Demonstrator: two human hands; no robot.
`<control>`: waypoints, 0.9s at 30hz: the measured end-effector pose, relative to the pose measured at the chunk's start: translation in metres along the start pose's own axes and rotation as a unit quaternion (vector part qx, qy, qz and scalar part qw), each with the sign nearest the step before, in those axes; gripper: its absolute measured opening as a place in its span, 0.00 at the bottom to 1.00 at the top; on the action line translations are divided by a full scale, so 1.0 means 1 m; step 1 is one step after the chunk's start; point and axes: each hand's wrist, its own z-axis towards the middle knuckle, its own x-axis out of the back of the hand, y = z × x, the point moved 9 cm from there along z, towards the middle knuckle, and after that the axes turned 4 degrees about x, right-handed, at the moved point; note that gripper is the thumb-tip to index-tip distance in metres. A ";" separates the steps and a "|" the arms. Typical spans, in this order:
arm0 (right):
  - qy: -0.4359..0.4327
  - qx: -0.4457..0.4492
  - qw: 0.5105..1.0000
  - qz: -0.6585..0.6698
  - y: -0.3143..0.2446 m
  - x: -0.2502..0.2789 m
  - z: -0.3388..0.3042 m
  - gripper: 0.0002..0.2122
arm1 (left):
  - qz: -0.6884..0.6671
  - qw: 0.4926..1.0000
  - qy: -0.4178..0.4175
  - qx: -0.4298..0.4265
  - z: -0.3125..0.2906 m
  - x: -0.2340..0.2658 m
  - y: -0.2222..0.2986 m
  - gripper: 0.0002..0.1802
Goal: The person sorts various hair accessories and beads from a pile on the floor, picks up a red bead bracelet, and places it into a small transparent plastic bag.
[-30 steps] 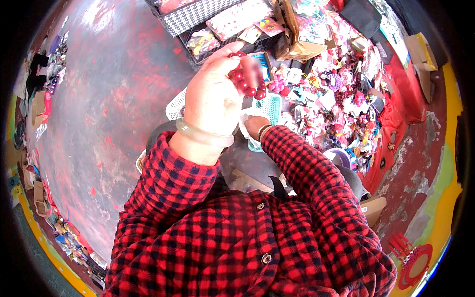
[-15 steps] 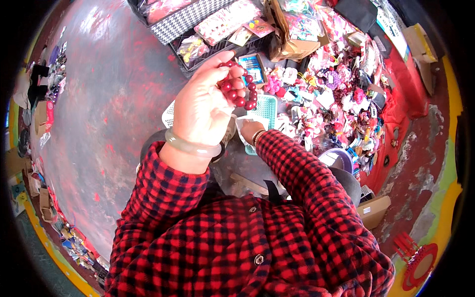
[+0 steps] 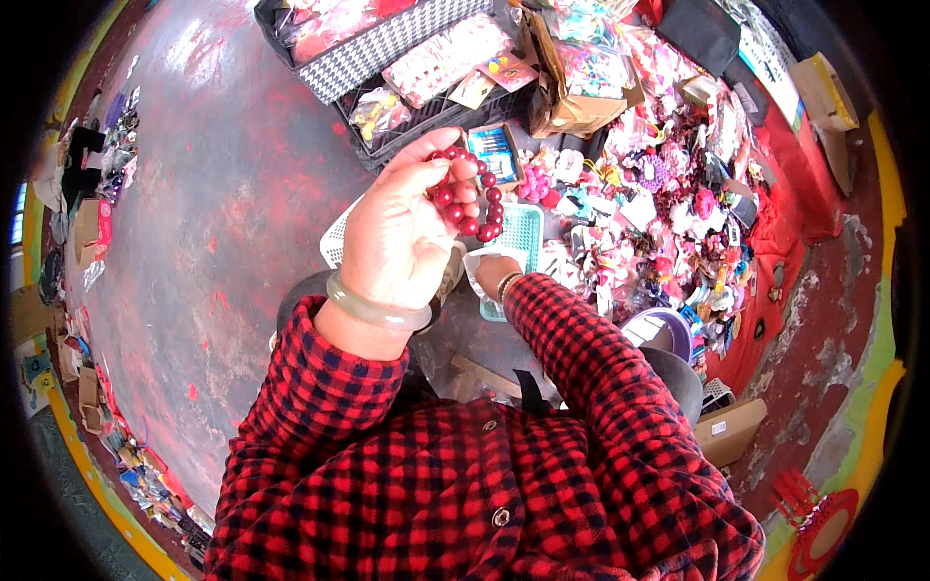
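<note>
My left hand (image 3: 392, 232) is raised, palm side showing, with a bracelet of dark red round beads (image 3: 487, 232) looped over its curled fingers and pinched under the thumb. A pale translucent bangle (image 3: 376, 309) circles that wrist. Lower down, my right hand (image 3: 497, 273) is closed on a thin white piece (image 3: 475, 261), cloth or paper; which one I cannot tell. It lies over the near part of a turquoise plastic basket (image 3: 524, 227). Most of the right fingers are hidden. Behind my left hand, part of a white basket (image 3: 334, 239) shows.
A large heap of small colourful accessories (image 3: 668, 213) covers the right side. Ahead are a houndstooth-patterned box (image 3: 358, 53), a black crate (image 3: 387, 145), an open cardboard carton (image 3: 581, 114) and a small box of blue items (image 3: 492, 152). A purple-rimmed basin (image 3: 686, 334) stands by my right knee.
Both hands sit slightly lower in the picture, as do the surrounding things. The left hand keeps the bead bracelet; the right hand keeps the white piece.
</note>
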 end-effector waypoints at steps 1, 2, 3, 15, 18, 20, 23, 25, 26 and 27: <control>0.004 -0.019 1.000 0.023 0.003 0.003 -0.002 0.10 | -0.002 1.000 0.002 0.000 -0.001 0.000 0.000 0.14; 0.008 -0.037 0.998 0.045 0.005 0.006 -0.003 0.11 | -0.005 1.000 0.005 0.002 0.000 0.001 -0.001 0.14; 0.012 -0.056 0.996 0.068 0.008 0.008 -0.004 0.12 | -0.005 1.000 0.006 0.001 0.000 0.001 -0.001 0.14; -0.007 0.043 0.999 -0.013 0.000 0.001 -0.007 0.10 | -0.002 1.000 0.018 -0.007 0.000 0.003 -0.001 0.14; 0.002 0.057 0.998 -0.004 -0.001 0.002 -0.007 0.09 | -0.004 1.000 0.012 0.001 0.000 0.002 -0.003 0.14; 0.004 0.050 0.999 0.001 0.002 -0.001 -0.006 0.09 | -0.002 1.000 0.011 0.002 0.000 0.001 -0.004 0.14; 0.016 0.032 0.999 0.008 0.004 -0.002 -0.003 0.09 | -0.002 1.000 0.011 0.000 0.000 0.001 -0.004 0.14; 0.005 0.032 0.999 -0.007 0.005 -0.005 -0.004 0.09 | -0.002 1.000 0.012 -0.001 0.000 0.002 -0.004 0.14; 0.000 0.032 0.999 -0.014 0.005 -0.006 -0.004 0.09 | -0.002 1.000 0.013 -0.001 0.001 0.003 -0.004 0.14; 0.016 0.053 0.998 -0.027 0.002 -0.003 -0.006 0.08 | -0.002 1.000 0.014 -0.001 0.002 0.004 -0.004 0.14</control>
